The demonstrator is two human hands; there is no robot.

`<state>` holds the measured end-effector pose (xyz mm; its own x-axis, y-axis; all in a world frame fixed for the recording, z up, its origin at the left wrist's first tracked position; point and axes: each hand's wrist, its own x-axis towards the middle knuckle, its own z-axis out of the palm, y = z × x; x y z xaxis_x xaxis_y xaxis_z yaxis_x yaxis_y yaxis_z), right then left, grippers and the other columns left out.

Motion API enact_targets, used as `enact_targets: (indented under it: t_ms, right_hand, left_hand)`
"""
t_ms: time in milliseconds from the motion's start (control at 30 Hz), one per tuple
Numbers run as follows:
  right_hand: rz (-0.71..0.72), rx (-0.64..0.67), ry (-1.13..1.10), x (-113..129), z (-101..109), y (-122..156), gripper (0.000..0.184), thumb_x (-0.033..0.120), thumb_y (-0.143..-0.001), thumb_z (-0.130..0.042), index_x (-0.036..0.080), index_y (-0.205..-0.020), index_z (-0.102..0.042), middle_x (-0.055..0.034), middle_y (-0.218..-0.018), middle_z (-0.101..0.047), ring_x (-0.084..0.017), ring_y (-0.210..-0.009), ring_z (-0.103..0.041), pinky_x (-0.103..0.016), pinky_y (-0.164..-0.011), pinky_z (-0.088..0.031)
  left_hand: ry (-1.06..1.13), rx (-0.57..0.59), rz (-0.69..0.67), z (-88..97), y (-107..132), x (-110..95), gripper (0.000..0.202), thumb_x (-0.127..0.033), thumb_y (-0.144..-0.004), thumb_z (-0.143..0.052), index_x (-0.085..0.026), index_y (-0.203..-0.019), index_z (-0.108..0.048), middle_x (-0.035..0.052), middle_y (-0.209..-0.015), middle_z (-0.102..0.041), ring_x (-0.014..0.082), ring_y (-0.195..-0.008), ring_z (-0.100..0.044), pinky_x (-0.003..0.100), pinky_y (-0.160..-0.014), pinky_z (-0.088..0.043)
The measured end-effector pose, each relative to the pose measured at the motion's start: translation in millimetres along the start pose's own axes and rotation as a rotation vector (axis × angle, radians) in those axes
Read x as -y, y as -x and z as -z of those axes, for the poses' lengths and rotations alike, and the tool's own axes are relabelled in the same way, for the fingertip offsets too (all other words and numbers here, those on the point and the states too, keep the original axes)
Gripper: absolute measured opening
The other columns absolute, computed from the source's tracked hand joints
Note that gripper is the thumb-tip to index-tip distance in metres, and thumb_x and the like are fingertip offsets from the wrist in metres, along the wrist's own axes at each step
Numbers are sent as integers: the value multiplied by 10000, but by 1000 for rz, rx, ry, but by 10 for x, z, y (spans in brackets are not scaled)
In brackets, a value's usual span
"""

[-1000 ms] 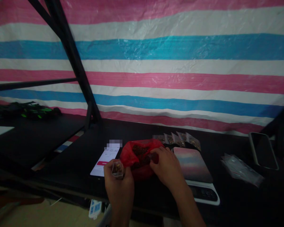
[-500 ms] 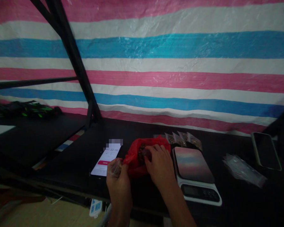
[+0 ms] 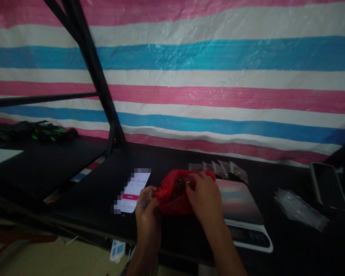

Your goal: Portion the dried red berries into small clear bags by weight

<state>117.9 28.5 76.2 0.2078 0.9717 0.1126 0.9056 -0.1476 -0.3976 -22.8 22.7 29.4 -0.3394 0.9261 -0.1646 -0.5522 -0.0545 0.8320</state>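
A red plastic bag (image 3: 179,205) lies in front of me with its mouth spread, showing dark brown dried bits (image 3: 178,187) inside. My left hand (image 3: 147,209) is closed around a small clear zip bag (image 3: 145,199) at the red bag's left edge. Over the right side of the opening, my right hand (image 3: 204,195) has its fingers bent together; a small shiny spot shows at their tips, but what they pinch is unclear. Just right of that hand sits a kitchen scale (image 3: 241,201), partly covered by it.
Several filled small bags (image 3: 222,168) lie behind the scale. A stack of flat clear bags (image 3: 300,211) and a dark-screened phone (image 3: 328,186) are at the right. Left of my hands, another phone (image 3: 136,188) displays a timer. A black frame post (image 3: 99,76) rises behind the table.
My right hand has shifted right across the red bag, and more brown bits show in its mouth. The red bag and my left hand have moved slightly right in view.
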Motion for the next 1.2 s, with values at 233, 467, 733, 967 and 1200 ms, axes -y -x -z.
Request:
enact_targets:
  t_ms: [233, 467, 733, 967, 1200]
  right_hand:
    - [61, 41, -5, 26, -127, -58, 334, 213, -985, -660, 213, -1306, -754, -109, -1340, -742, -326, -1277, -632, -431, -1088, -456]
    - [34, 135, -313, 0, -179, -60, 284, 257, -948, -692, 220, -1204, -809, -98, -1198, -816, -298, -1157, -723, -397, -1017, -504]
    - [0, 241, -747, -146, -127, -96, 249, 259, -938, -636, 172, -1098, -806, -63, -938, -834, -221, -883, -778, -306, -786, -537]
    - [-5, 237, -851, -353, 174, -18, 274, 358, -889, -660, 183, -1063, -778, -65, -941, -821, -236, -891, -765, -328, -784, -562]
    - [62, 228, -885, -144, 330, 145, 262, 336, -934, -631, 209, -1128, -754, -64, -1079, -816, -225, -993, -766, -350, -895, -575]
  left_hand:
    - [2, 98, -2, 2, -24, -6, 320, -213, -505, -740, -193, -810, -645, -67, -682, -602, 84, -539, -517, 169, -464, -392]
    - [69, 88, 48, -8, -81, -30, 335, -192, -468, -698, -199, -796, -626, -66, -655, -603, 88, -532, -516, 177, -480, -414]
    - [-383, 78, -312, 88, -115, 86, 395, -290, -640, -797, -221, -986, -618, -46, -784, -626, 137, -688, -609, 239, -645, -520]
    - [-579, 234, -414, 90, -37, 210, 304, -357, -821, -766, -236, -1056, -615, 4, -898, -688, 191, -783, -677, 308, -717, -563]
    - [-561, 219, -346, 87, -7, 243, 401, -370, -721, -900, -248, -1037, -684, 29, -891, -717, 235, -797, -696, 331, -709, -559]
